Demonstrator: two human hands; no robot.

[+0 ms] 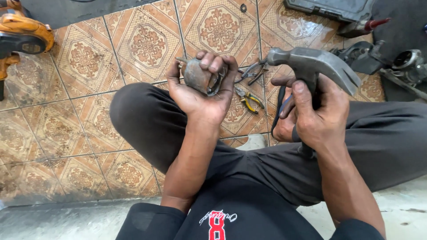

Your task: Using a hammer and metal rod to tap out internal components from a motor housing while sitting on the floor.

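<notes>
You are sitting cross-legged on a tiled floor [80, 111] patterned in orange and cream, and your dark trousers [147, 120] are filling the near half of the view. The floor is lying open to the left and at the far middle. The far right corner is crowding with things: a dark tool case [331, 9] at the far edge, a red-tipped tool [364, 26] just near of it, and grey metal machine parts [400, 64] running to the right edge. An orange power tool [20, 35] is sitting at the far left corner, partly cut off by the frame.

Your right hand [318, 115] is gripping a claw hammer [311, 64] close under its grey steel head, fingers wrapped tightly round the neck, the head pointing left and the claw pointing right. The handle is dropping out of sight behind your hand.

Your left hand [200, 95] is closing around a small rusty metal part [198, 76], rounded and drum-like, with thumb and fingers curling over its top. It is being held up above your left knee, just left of the hammer head and not touching it.

On the floor between your hands, two pairs of pliers are lying: grey pliers [251, 71] farther away and yellow-handled pliers [247, 100] nearer.
</notes>
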